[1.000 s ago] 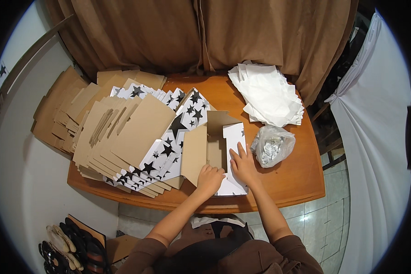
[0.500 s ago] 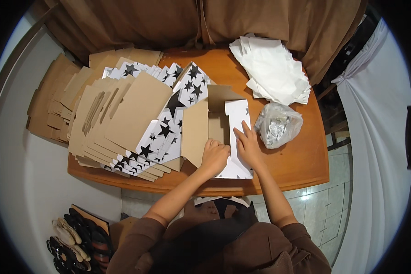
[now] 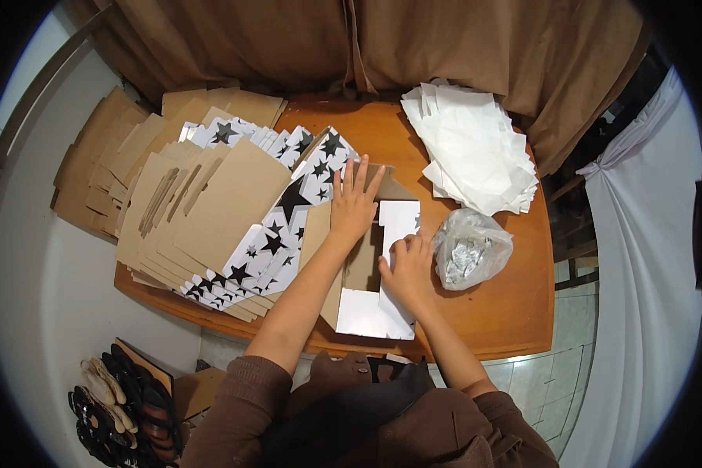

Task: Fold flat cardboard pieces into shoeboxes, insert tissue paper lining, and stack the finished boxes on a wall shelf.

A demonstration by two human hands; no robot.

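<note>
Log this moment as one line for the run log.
left hand: flat on cardboard box | right hand: pressing white flap | plastic bag: beside

The flat cardboard box sheets (image 3: 210, 210) are plain brown on one side. Their other side is white with black stars (image 3: 277, 242). The half-folded cardboard box (image 3: 366, 269) is brown on the inside, and its flaps are white. The wooden table (image 3: 491, 312) is orange-brown. The pile of thin paper sheets (image 3: 472, 144) is white. The crinkly plastic bag (image 3: 469, 249) is see-through with shiny silver bits inside. The long curtain (image 3: 304, 47) at the back is brown. The person's sleeves (image 3: 234, 405) are brown too. The cloth (image 3: 647, 257) hanging at the right is white.
</note>
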